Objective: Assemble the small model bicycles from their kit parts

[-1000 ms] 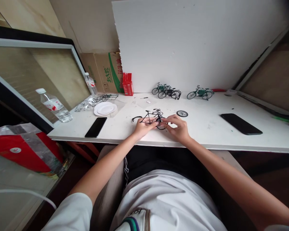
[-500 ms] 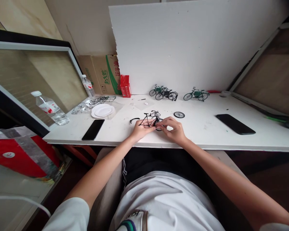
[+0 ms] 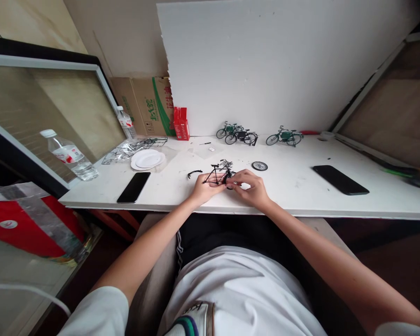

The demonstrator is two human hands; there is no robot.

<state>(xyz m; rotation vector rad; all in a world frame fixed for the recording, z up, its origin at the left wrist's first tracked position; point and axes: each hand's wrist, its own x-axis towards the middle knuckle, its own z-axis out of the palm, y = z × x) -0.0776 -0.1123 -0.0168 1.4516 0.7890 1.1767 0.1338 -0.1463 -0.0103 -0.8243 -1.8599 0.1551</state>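
A black model bicycle with silver handlebars is held just above the table's front edge. My left hand is closed on its frame from below. At the front end, the fingers of my right hand pinch the front wheel area, largely covering that wheel. No wheel shows at the rear of the frame. A loose spoked wheel lies flat beyond my right hand. To the left of the frame, a curved black mudguard-like piece rests on the table.
Three finished-looking model bicycles stand along the back board. Phones lie left and right. White plates, a parts frame, a red box and water bottles occupy the left side.
The whole view has shifted slightly. My right fingers have drawn a little closer over the front wheel, hiding more of it; the bicycle stays in my left hand.
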